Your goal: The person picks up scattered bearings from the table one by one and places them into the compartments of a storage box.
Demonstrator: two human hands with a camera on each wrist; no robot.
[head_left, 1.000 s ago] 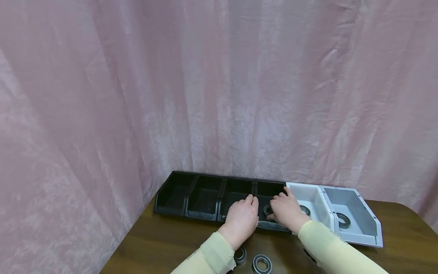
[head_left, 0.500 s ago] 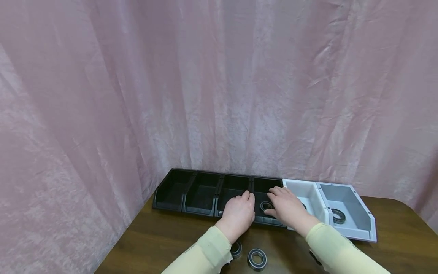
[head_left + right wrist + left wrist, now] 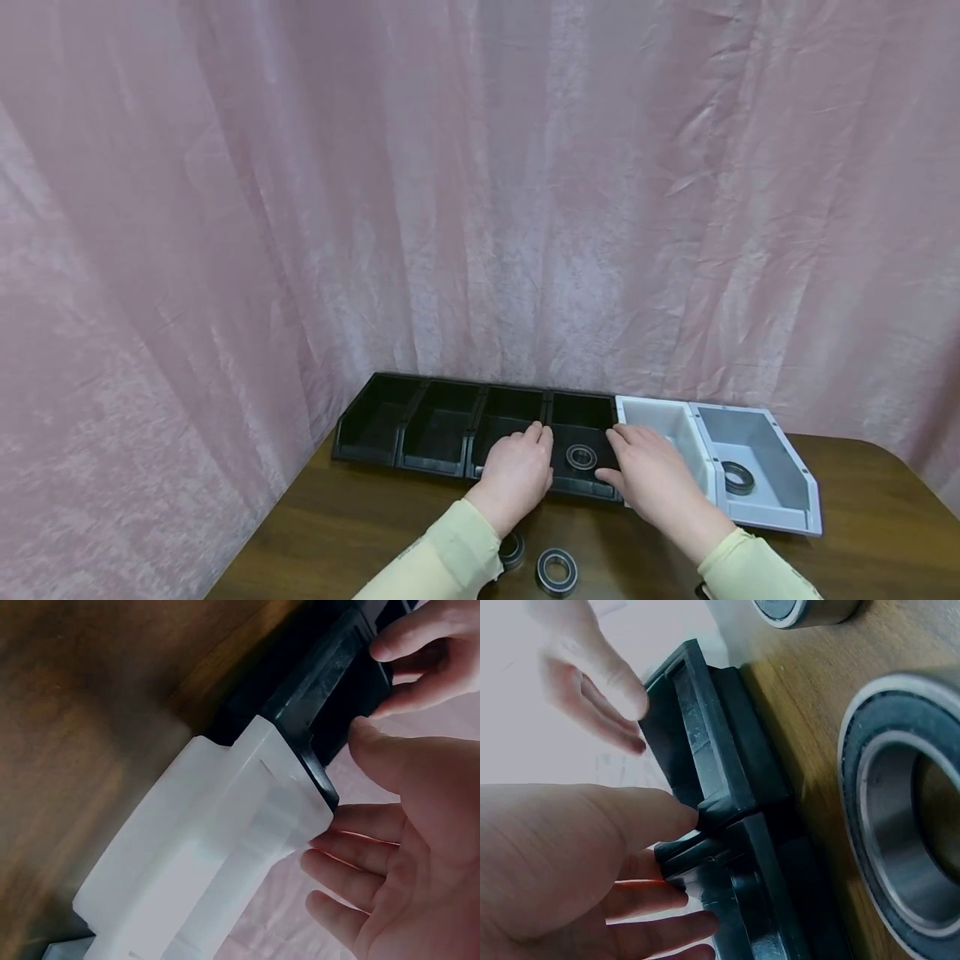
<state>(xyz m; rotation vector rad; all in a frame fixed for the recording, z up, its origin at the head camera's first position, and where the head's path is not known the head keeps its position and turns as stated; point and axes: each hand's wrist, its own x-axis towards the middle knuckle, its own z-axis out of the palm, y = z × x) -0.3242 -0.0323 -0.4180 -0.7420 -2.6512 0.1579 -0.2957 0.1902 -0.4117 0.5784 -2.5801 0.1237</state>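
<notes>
My left hand [image 3: 517, 468] pinches the divider between the two right-hand bins of the black bin row [image 3: 438, 462], thumb on one side and fingers on the other. A ball bearing [image 3: 581, 457] lies flat in the rightmost black bin [image 3: 585, 487], between my hands. My right hand [image 3: 656, 475] straddles the wall where that bin meets the white bin [image 3: 701, 467]. Its thumb is on the black side, and its fairly straight fingers are on the white side. Whether the right thumb presses the wall I cannot tell.
A second bearing [image 3: 738, 478] sits in the light grey bin [image 3: 772, 492] at the right end. On the wooden table [image 3: 337, 533], another bearing [image 3: 557, 572] lies in front, and one more bearing [image 3: 512, 550] is partly behind my left sleeve. A pink curtain [image 3: 480, 208] hangs behind.
My right hand has shifted from over the bearing in the black bin toward the white bin's wall, uncovering that bearing. My left hand stays at the divider. The view has shifted slightly.
</notes>
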